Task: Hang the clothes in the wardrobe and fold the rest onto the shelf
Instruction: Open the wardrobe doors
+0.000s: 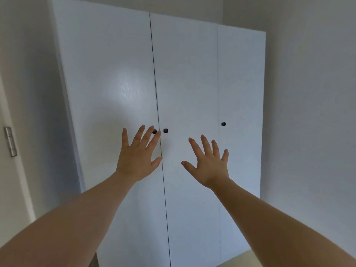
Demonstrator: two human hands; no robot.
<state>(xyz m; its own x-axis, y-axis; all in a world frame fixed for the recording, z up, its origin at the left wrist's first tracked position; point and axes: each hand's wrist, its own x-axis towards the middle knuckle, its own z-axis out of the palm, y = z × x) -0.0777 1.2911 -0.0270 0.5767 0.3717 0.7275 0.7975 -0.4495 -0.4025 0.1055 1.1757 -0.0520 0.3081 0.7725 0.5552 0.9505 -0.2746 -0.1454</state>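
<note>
Before the upright, shut wardrobe (pixel 115 74), left hand (pixel 137 157) and right hand (pixel 210 166) spread empty

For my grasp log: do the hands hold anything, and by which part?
Nothing is held; left hand and right hand are open before the wardrobe.

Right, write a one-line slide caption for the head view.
Open left hand and right hand raised before the closed white wardrobe, near its black knobs.
</note>
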